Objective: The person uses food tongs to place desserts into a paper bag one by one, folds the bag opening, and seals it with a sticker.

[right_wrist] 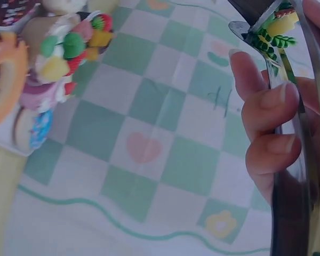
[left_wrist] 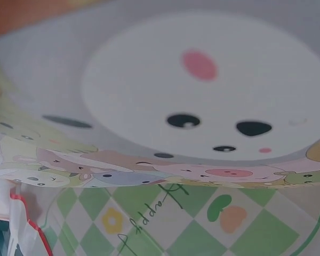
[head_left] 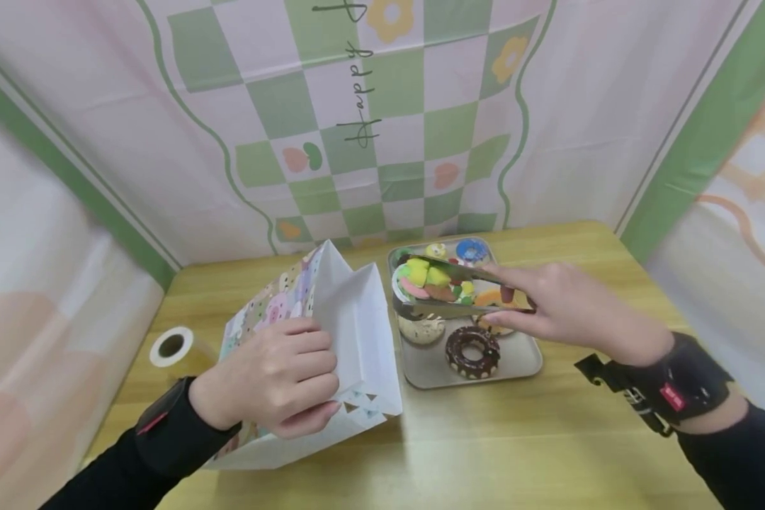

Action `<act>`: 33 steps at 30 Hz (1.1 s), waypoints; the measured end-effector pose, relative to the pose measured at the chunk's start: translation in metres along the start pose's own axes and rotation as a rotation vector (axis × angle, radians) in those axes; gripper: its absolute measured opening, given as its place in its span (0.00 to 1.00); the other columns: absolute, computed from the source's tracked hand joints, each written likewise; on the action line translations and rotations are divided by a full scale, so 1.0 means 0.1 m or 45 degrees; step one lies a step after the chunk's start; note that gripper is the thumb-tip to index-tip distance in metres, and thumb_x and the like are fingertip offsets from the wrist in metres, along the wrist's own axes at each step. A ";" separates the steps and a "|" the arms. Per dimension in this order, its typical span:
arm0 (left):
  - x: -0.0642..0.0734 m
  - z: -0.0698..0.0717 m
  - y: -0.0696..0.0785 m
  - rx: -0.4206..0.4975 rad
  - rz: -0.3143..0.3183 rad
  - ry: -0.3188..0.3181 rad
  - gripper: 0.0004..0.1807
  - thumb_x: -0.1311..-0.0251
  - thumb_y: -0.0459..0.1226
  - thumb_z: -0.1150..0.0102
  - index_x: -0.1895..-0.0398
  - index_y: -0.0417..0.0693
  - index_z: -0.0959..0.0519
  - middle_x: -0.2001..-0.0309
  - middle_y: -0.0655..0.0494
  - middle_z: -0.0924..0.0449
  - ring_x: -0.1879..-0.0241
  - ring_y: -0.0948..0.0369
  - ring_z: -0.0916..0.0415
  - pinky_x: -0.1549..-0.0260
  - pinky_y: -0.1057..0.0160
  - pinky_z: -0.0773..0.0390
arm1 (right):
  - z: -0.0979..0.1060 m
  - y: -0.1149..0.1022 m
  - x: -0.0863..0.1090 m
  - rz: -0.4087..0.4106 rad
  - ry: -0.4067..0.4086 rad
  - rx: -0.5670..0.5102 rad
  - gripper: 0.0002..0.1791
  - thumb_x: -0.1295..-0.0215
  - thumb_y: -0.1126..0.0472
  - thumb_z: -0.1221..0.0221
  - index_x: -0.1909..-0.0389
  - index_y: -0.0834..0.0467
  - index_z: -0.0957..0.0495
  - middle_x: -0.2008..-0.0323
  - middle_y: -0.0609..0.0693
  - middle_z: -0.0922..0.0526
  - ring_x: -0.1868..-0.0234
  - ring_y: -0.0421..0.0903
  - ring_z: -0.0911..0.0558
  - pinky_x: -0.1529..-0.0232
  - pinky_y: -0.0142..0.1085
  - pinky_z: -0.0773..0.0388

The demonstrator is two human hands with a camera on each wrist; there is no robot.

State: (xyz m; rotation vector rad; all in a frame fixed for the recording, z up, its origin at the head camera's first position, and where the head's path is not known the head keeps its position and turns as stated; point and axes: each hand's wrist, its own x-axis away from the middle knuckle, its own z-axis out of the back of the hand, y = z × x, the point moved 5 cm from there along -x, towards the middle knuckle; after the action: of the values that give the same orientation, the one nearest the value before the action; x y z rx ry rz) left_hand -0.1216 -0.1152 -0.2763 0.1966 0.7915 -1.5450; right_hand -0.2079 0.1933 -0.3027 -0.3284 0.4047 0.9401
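Observation:
My left hand (head_left: 287, 375) grips the edge of a white-lined paper bag (head_left: 370, 333) with cartoon animals on its outside. The bag leans over, its mouth facing right toward the tray. Its printed side (left_wrist: 202, 138) fills most of the left wrist view. My right hand (head_left: 554, 304) holds metal tongs (head_left: 446, 309). Between their tips sits a round toy pastry (head_left: 423, 276) with yellow, pink, brown and green toppings, over the left part of the tray. In the right wrist view, fingers (right_wrist: 272, 101) curl round the tongs, and the pastry shows only partly at the top.
A beige tray (head_left: 516, 358) holds a chocolate doughnut (head_left: 473, 353), a pale speckled round pastry (head_left: 422, 330), a blue-topped one (head_left: 472, 249) and other toy pastries. On the wooden table (head_left: 472, 453) a white roll (head_left: 172, 347) stands left of the bag. A checked cloth (head_left: 401, 92) hangs behind.

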 end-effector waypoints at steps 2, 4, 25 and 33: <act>-0.01 0.00 -0.01 -0.002 -0.003 0.003 0.20 0.28 0.40 0.53 0.83 0.55 0.33 0.83 0.62 0.40 0.80 0.62 0.41 0.74 0.65 0.34 | 0.03 -0.04 -0.06 -0.008 -0.033 -0.006 0.37 0.27 0.33 0.43 0.31 0.56 0.23 0.73 0.35 0.18 0.81 0.21 0.41 0.78 0.24 0.37; -0.01 0.00 -0.01 -0.002 -0.001 0.002 0.20 0.28 0.40 0.53 0.83 0.55 0.33 0.83 0.62 0.40 0.80 0.62 0.41 0.74 0.64 0.34 | 0.06 -0.09 -0.12 0.000 -0.055 -0.003 0.37 0.28 0.33 0.42 0.30 0.55 0.23 0.76 0.33 0.19 0.81 0.21 0.41 0.78 0.25 0.36; -0.03 -0.01 0.02 -0.019 0.006 -0.043 0.20 0.27 0.40 0.53 0.82 0.56 0.32 0.82 0.63 0.38 0.78 0.62 0.36 0.71 0.64 0.31 | -0.13 -0.46 -0.58 0.106 -0.291 0.040 0.33 0.31 0.42 0.35 0.34 0.60 0.21 0.80 0.38 0.28 0.79 0.32 0.35 0.75 0.31 0.31; -0.03 -0.01 0.01 -0.019 0.021 -0.057 0.20 0.27 0.40 0.52 0.83 0.56 0.33 0.82 0.63 0.37 0.78 0.62 0.34 0.67 0.63 0.23 | -0.28 -0.51 -0.72 0.070 -0.430 0.050 0.34 0.29 0.39 0.37 0.34 0.60 0.20 0.82 0.40 0.26 0.81 0.34 0.36 0.75 0.32 0.34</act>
State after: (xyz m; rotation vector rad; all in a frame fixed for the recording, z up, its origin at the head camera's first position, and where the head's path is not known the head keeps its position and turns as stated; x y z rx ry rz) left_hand -0.1204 -0.1115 -0.2759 0.1564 0.7639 -1.5226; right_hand -0.2087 0.1022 -0.2884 -0.1192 0.1226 1.0192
